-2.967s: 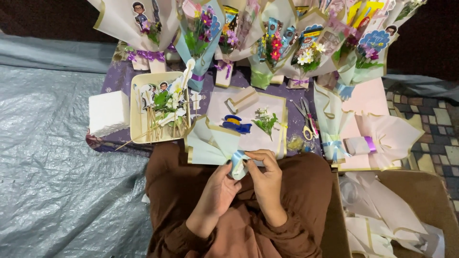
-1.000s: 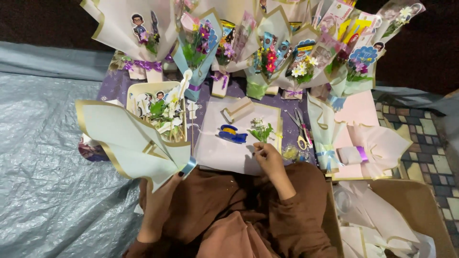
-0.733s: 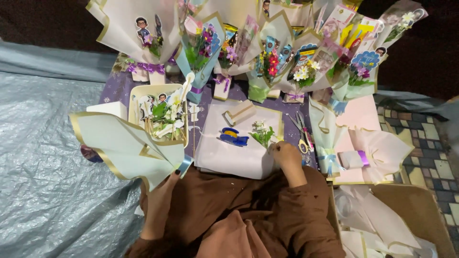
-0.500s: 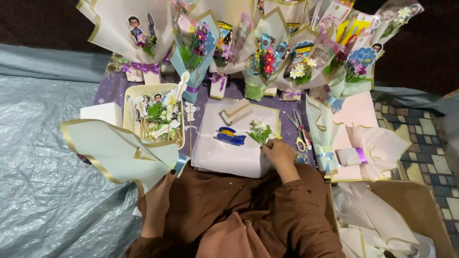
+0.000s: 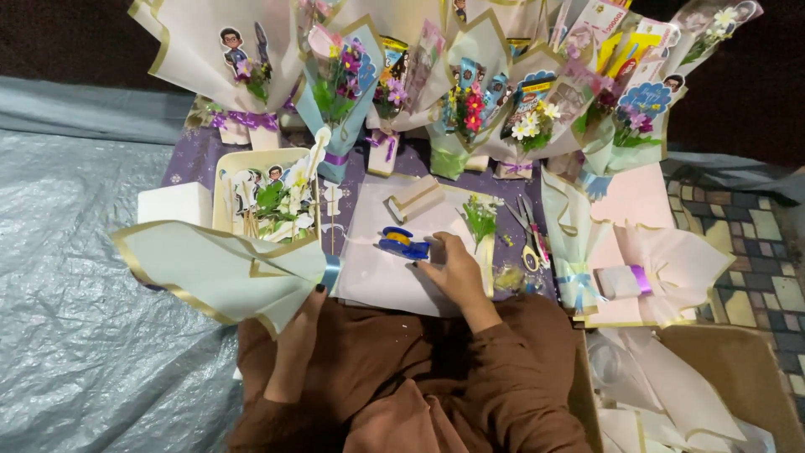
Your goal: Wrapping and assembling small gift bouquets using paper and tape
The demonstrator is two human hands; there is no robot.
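Beside blue tape dispenser (image 5: 404,244), right hand (image 5: 453,268).

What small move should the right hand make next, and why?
Probably close on the blue tape dispenser and lift it: the right hand already has its fingertips beside it, while the left hand grips the gathered neck of the pale green wrap.

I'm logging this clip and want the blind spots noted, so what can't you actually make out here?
Head view only:
- Left hand: fingers hidden behind the pale gold-edged paper wrap it holds.
- Right hand: whether its fingertips touch the blue tape dispenser is unclear.
- Scissors: too small to tell open or closed.
- Cardboard box: cut off by the bottom edge.
- Top bouquets: cropped by the upper edge.
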